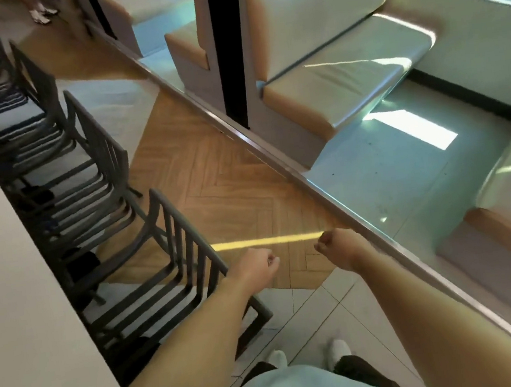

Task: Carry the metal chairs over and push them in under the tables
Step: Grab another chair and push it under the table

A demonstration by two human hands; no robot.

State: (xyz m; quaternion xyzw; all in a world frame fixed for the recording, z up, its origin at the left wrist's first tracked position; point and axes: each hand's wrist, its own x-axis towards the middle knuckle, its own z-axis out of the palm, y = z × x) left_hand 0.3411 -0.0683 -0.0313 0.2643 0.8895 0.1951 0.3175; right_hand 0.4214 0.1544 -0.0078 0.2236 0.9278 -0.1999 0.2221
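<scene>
Several dark grey metal chairs with slatted backs stand in a row along the left, pushed in under a long pale table [13, 284]. The nearest chair [169, 235] is just left of my arms, and another chair [95, 138] stands farther back. My left hand [256, 268] is a loose fist with nothing in it, held out just right of the nearest chair's back and not touching it. My right hand [338, 247] is also a closed fist holding nothing, out over the wooden floor.
A low glass partition with a metal rail [276, 162] runs diagonally on the right, with cream booth sofas [346, 81] behind it. A herringbone wood floor [214, 182] forms the aisle between chairs and rail. Another person's feet [42, 12] show at the top left.
</scene>
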